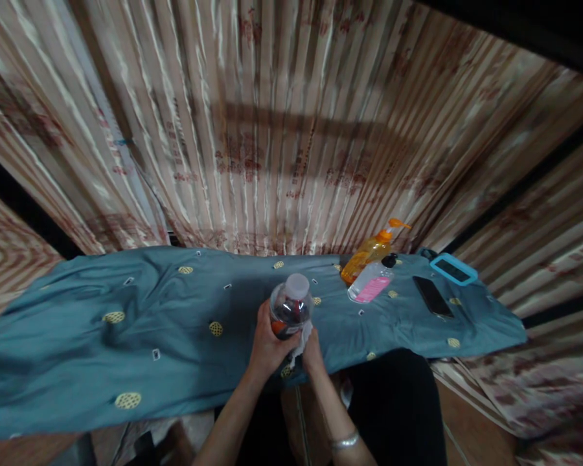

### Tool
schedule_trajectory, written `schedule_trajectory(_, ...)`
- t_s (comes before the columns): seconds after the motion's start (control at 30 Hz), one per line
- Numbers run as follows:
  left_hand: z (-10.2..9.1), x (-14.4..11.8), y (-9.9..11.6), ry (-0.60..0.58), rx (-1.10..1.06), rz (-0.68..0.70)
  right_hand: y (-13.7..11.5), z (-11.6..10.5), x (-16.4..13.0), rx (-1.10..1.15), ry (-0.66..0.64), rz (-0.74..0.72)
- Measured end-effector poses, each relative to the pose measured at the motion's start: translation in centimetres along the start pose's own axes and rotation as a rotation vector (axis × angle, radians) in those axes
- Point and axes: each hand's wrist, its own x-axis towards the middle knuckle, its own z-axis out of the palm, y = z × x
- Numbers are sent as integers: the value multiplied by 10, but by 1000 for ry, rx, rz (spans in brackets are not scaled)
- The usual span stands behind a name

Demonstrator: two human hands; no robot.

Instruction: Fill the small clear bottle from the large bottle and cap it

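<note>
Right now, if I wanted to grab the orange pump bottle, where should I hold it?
Probably round its wide middle, coming from the front edge of the table. The orange bottle seems to stand upright, its thin pump nozzle sticks out on top, and the pink bottle sits close in front on the right, so reach in from its left side.

1. This looks like a room in a home, not a shop or workshop.
2. Long pleated curtains (282, 129) with a reddish printed pattern hang across the whole back and both sides.
3. The worktop (126, 336) is draped in a teal bedsheet-like cloth dotted with yellow motifs.
4. Household toiletries stand on it: an orange pump bottle (369, 252) and a clear pump bottle with a pink label (372, 283).
5. A dark phone (433, 296) and a device in a blue case (453, 269) lie beside them.
6. The lighting is dim.
</note>
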Motion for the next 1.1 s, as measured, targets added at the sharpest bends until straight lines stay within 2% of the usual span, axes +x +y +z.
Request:
schedule_trajectory(0.07, -3, 1, 1, -13, 11, 0, -7, -3, 1, 24, 5, 20)
schedule_trajectory(0.13, -4, 4, 4, -35, 17, -15, -24, -8, 10, 47, -12, 10)
schedule_trajectory(0.27, -4, 8, 7, -125, 3, -70, -65, -10, 35, 49, -137, -43)
schedule_trajectory(0.33, -1, 8, 6, -142, -15, -102, -74, -9, 42, 42, -181, -49)
schedule_trajectory(0.43, 5, 5, 1, -149, -82, -86, -67, -7, 39, 63, -144, -34)
schedule_trajectory(0.57, 13, 4, -7, -107, -204, -32, -30, -8, 23, 122, -55, 51)
schedule_trajectory(0.67, 14, 6, -7, -59, -179, -53, -3, -11, 11, 140, 2, 103)
schedule_trajectory(0.73, 13, 7, -3, -66, -141, -90, 4, -14, 6, 138, 38, 130)
schedule_trajectory(0.83, 8, 6, 5, -99, -105, -120, -7, -19, 4, 147, 41, 129)
schedule_trajectory(1.0, 2, 3, 12, -151, -62, -10, -56, -25, 14, 194, -5, 56)
schedule_trajectory(1.1, 2, 2, 10, -162, -46, -3, -68, -25, 22, 228, -48, -8)
